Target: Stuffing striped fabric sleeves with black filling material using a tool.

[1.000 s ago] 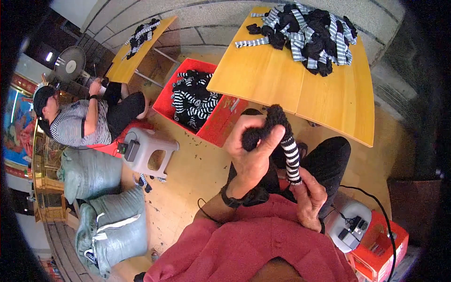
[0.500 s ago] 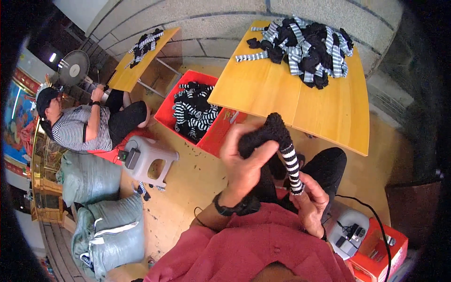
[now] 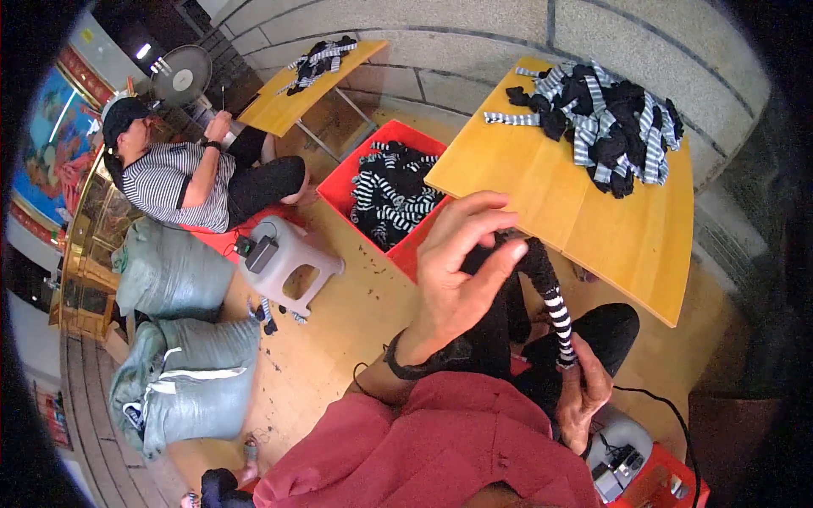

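A black knitted sock [image 3: 539,269] with a black-and-white striped leg hangs slantwise in front of my lap. My right hand [image 3: 584,385] is closed on the striped end, with the fingertips at its edge. Beside the sock's black upper end is my left hand [image 3: 461,275], its fingers curved and spread apart from the thumb. Part of the black end is hidden behind that thumb, and it merges with my dark trousers. Ahead stands a yellow table [image 3: 542,182] bearing a pile of black and striped socks [image 3: 605,123].
A red crate [image 3: 339,186] full of striped socks stands left of the table. Farther left a person [image 3: 182,178] sits by a second yellow table [image 3: 292,106]. A grey stool [image 3: 288,267] and stuffed sacks [image 3: 190,385] stand on the left floor. A black cable [image 3: 669,406] runs at my right.
My left hand's fingers have spread from around the sock's black part. The sock and my right hand sit slightly lower and farther right. The view has shifted, moving the surroundings in the picture.
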Tool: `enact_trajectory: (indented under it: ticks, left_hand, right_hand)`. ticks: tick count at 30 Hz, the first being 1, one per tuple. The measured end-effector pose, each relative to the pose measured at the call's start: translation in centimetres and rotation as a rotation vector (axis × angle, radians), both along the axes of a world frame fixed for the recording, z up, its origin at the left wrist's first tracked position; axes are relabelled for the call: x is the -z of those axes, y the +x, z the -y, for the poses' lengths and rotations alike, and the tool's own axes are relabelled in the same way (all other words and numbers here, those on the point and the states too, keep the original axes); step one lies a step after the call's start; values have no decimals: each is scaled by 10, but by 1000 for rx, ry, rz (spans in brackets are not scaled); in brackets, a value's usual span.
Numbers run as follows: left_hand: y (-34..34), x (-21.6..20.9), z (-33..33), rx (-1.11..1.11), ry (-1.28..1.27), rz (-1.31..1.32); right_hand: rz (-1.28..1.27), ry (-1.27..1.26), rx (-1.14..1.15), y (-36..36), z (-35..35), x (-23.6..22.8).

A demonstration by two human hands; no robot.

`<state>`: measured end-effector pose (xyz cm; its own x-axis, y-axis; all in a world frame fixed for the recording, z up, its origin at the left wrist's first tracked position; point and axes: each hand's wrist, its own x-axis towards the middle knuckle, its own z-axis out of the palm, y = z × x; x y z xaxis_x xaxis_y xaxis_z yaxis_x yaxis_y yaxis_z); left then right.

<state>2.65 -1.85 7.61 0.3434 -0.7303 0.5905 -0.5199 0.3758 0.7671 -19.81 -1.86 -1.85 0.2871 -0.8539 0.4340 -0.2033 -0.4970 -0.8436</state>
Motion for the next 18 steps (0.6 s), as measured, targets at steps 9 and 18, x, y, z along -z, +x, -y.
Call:
enact_trajectory:
  ticks: [9, 18]
  left_hand:
    - [3, 15, 10, 483, 295, -634]
    - [-7, 12, 9, 491, 206, -717]
  right_hand:
    - [-8, -12, -19, -4, 10, -4]
    - [164, 424, -58, -5, -6, -7]
